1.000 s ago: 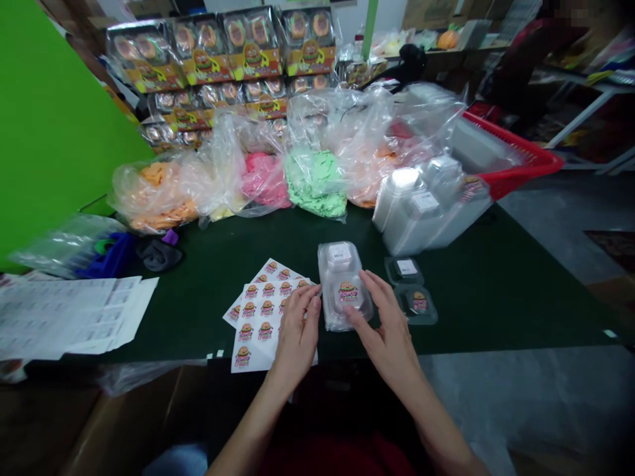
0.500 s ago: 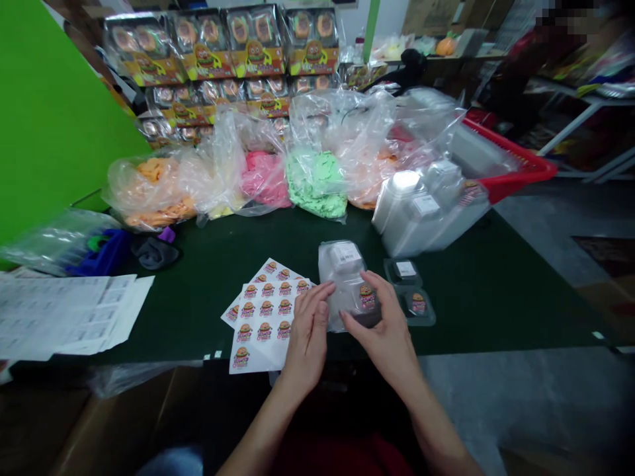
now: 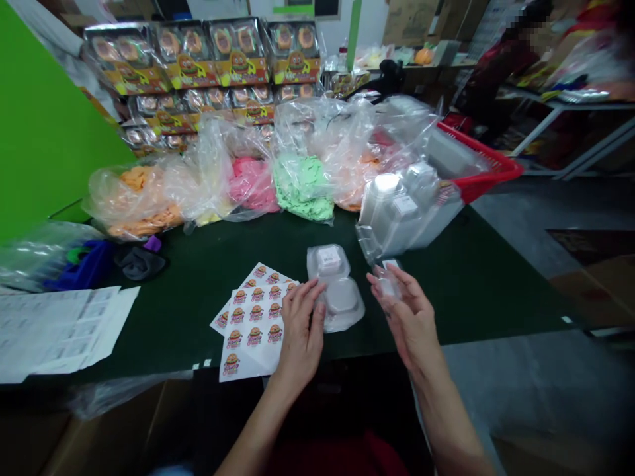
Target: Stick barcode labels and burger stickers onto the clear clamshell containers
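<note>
In the head view a stack of clear plastic clamshells (image 3: 343,297) lies opened out on the dark green table. Its far half bears a white barcode label (image 3: 329,258); the near half shows no burger sticker. My left hand (image 3: 301,330) is open, fingertips at the stack's left edge and palm over the right side of a burger sticker sheet (image 3: 255,314). A second sheet (image 3: 223,320) peeks out beneath it. Right of the stack, my right hand (image 3: 411,320) holds a clear plastic clamshell (image 3: 388,285) by its edges, tilted and partly hidden by the fingers.
A tall stack of clear clamshells (image 3: 404,218) stands back right, before a red crate (image 3: 491,168). Bags of orange, pink and green pieces (image 3: 305,188) line the back. Boxed burger toys (image 3: 241,56) rise behind. Printed label sheets (image 3: 54,330) and a blue holder (image 3: 82,268) lie left.
My right hand has moved right with the stickered clamshell from the stack, over the one lying there. The clamshell now on top of the stack has no burger sticker. The view has shifted slightly.
</note>
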Demonstrator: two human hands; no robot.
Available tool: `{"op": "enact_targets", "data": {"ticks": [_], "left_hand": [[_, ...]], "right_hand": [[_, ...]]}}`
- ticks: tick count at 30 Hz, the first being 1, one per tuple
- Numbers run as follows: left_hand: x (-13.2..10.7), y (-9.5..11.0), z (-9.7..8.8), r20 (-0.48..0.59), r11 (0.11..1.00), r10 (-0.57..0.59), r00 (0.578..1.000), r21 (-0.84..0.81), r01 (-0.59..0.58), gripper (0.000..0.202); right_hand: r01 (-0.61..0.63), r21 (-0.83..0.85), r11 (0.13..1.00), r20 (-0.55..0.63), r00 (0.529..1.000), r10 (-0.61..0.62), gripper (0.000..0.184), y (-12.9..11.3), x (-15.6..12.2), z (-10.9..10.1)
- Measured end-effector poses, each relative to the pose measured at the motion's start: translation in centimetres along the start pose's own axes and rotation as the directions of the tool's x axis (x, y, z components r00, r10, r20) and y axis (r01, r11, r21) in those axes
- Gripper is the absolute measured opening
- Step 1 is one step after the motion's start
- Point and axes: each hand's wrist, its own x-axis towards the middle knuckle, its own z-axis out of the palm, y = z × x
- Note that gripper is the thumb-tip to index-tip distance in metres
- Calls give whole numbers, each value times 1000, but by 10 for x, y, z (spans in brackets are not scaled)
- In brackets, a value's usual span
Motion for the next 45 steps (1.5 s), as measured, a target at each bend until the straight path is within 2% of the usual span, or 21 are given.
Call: {"op": "enact_targets", "data": {"ticks": [2,3,5,6,9,13,17,19,21,22,23,24,25,26,27,28,31,34,36,41,45], "left_hand": [[0,1,-2,-33,1000,8,999,-3,-8,35],[0,1,-3,-55,1000,7,998,-7,-7,33],[0,0,-7,-96,1000,1,995,-17,-3,31],[-1,-1,-8,-111,1000,-4,994,-21,2,30],[-3,-4,-11,-119,999,-17,993,-32,13,29],[-7,-10,-11,-132,1000,-27,991,-18,25,28],[-13,-29,-22,-174,999,-30,984,34,37,26],[-18,-48,-34,-216,995,-40,976,77,58,26],[-27,-72,-50,-229,987,-67,971,125,98,27],[-33,-83,-57,-213,981,-93,973,147,126,28],[-38,-94,-63,-186,973,-120,975,175,153,31],[-44,-103,-68,-154,964,-139,978,205,169,33],[-50,-110,-72,-124,956,-145,982,237,171,35],[-55,-115,-74,-95,950,-137,986,268,158,37],[-59,-117,-75,-64,946,-119,991,295,133,39],[-64,-119,-76,-33,943,-97,995,318,102,40],[-76,-115,-78,44,930,-61,997,366,40,40],[-86,-104,-80,38,913,-24,999,407,7,37],[-90,-92,-80,46,905,12,999,423,-30,33],[-80,-60,-76,250,953,46,967,280,-117,22],[-67,-55,-77,319,955,56,946,260,-144,20]], "right_hand": [[98,-217,971,-106,987,-123,59,3,5,-22],[136,-364,921,-140,970,-198,61,6,6,-34],[163,-608,777,-124,947,-296,61,16,9,-56],[165,-680,715,-87,949,-302,59,23,9,-64],[189,-756,627,25,965,-260,58,47,14,-77],[197,-814,546,106,975,-193,56,74,28,-78],[168,-862,478,104,982,-156,51,68,32,-79],[170,-854,492,66,973,-221,52,52,17,-78],[174,-789,589,14,964,-267,47,35,-9,-73],[134,-733,667,3,981,-194,41,30,-26,-68],[61,-646,761,27,998,-57,36,27,-43,-60],[-45,-552,833,82,991,108,36,28,-61,-50],[-195,-463,865,198,928,315,40,33,-78,-38],[-350,-381,856,298,830,471,44,41,-93,-24],[-493,-300,817,351,739,575,52,52,-106,-9],[-604,-229,764,372,670,642,61,63,-116,6],[-743,-56,667,397,596,698,66,90,-131,43],[-758,-11,652,419,588,691,59,96,-132,63],[-719,-33,694,425,619,661,56,92,-130,69],[-543,-149,827,488,687,539,39,83,-122,82],[-358,-284,890,523,720,457,19,83,-114,86]]}}
